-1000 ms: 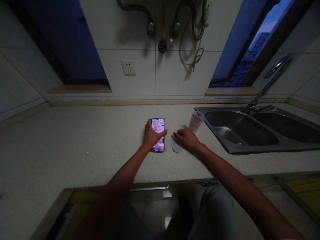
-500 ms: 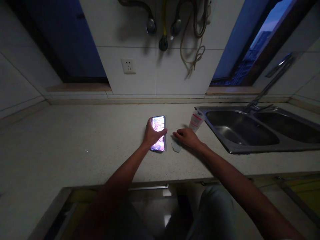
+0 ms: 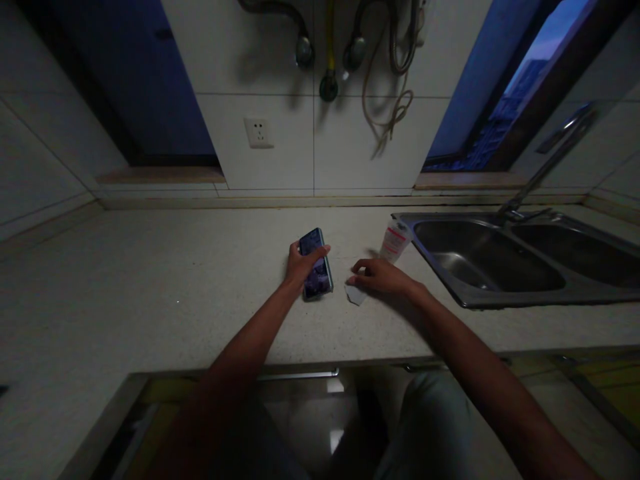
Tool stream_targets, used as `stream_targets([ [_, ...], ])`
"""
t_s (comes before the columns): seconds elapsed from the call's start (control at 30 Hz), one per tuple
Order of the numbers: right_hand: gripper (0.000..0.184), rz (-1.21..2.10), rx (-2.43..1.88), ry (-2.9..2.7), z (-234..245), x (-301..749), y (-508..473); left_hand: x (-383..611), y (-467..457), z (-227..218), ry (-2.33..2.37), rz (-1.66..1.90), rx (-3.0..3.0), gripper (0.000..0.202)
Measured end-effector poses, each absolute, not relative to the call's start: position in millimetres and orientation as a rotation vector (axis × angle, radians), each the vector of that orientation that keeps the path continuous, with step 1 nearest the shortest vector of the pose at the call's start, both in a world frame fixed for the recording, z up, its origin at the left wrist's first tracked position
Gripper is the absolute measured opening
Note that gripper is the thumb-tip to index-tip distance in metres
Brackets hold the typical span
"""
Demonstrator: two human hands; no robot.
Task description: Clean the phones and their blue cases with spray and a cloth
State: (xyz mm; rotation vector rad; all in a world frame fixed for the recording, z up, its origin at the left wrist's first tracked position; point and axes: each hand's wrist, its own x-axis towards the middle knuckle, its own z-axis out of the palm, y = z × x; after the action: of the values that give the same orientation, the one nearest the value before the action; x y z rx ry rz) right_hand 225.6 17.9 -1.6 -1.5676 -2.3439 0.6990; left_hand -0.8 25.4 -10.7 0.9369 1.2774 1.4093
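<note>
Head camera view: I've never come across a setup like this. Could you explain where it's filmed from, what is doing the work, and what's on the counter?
There is no machine here: a person works with bare hands. The camera sits on their head, looking forward and down, so their forearms reach in from below. The left hand grips a phone over the pale counter. The right hand has its fingertips at a small grayish flat piece; whether they pinch it is unclear. Just beyond is a cup with red print, and to the right a metal sink.
</note>
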Motion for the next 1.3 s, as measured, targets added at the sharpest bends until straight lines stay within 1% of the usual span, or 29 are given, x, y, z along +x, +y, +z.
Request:
stream_targets([
  [0.07,0.041,0.678,-1.575,-2.324,-1.9,224.6,17.3,-1.6,25.8,-12.3,1.288,1.411,0.929,0.083],
  [0.17,0.043,0.671,-1.465,-2.255,-1.3,221.8,15.7,-1.7,25.5,-13.6,1.285,1.427,0.924,0.087],
  [0.27,0.048,0.796,-1.283,-2.164,-3.1,216.1,12.2,-0.3,24.9,-13.1,1.252,1.464,0.918,0.088],
  [0.43,0.055,1.208,-0.995,-2.064,-13.6,202.1,3.7,2.5,24.7,-10.4,1.078,1.486,0.812,0.066],
  [0.5,0.055,1.320,-0.921,-2.022,-17.2,197.8,1.4,3.5,24.3,-9.5,1.053,1.502,0.796,0.062],
  [0.6,0.051,1.411,-0.862,-1.966,-19.6,194.3,-0.1,5.5,22.5,-8.8,1.059,1.481,0.809,0.062],
  [0.73,0.047,1.483,-0.857,-1.901,-18.1,192.6,-0.5,6.8,22.1,-10.3,1.050,1.450,0.798,0.059],
  [0.93,0.035,1.576,-1.015,-1.733,-18.4,190.8,3.9,3.5,30.1,-22.3,0.960,1.416,0.795,0.049],
  [1.07,0.028,1.603,-1.091,-1.665,-24.6,189.0,7.3,1.5,33.6,-27.7,0.949,1.404,0.803,0.050],
  [1.13,0.026,1.598,-1.111,-1.657,-27.4,187.6,7.2,0.6,34.0,-27.1,0.948,1.412,0.807,0.051],
  [1.3,0.028,1.476,-1.155,-1.650,-31.8,184.4,4.2,2.0,28.2,-19.5,0.871,1.372,0.826,0.052],
])
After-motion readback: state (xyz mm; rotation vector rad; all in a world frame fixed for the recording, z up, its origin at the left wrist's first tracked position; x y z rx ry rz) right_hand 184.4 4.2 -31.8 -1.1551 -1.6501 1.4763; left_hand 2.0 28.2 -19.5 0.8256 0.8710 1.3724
